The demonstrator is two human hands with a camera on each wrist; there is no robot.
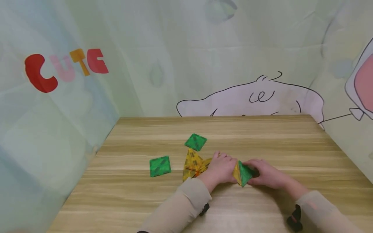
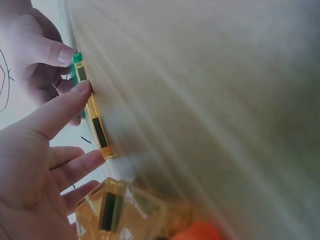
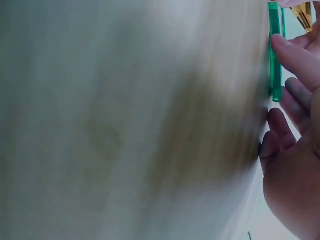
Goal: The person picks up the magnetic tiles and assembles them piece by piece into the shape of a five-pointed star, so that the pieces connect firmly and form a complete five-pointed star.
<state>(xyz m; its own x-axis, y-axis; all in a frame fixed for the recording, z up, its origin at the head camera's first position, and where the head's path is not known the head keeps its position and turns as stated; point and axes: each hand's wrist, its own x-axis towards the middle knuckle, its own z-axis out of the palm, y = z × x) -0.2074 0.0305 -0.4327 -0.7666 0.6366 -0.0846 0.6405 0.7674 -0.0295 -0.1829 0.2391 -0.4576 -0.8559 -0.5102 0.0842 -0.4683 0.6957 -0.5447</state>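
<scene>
My left hand (image 1: 222,168) pinches a yellow translucent magnetic tile (image 2: 100,130) between thumb and fingers, just above or on the wooden table. My right hand (image 1: 266,174) grips a green triangular magnetic tile (image 1: 245,174), its thumb on the tile's edge in the right wrist view. The two tiles meet along an edge, tilted towards each other. Beside my left wrist stands a yellow tile structure (image 1: 192,160), with an orange-red part (image 2: 197,232) low on it. My left hand and forearm hide some of this structure.
A green square tile (image 1: 160,166) lies on the table (image 1: 122,194) to the left. Another green piece (image 1: 196,142), diamond-shaped from here, is behind the yellow structure. A printed curtain (image 1: 140,71) hangs at the table's back and sides.
</scene>
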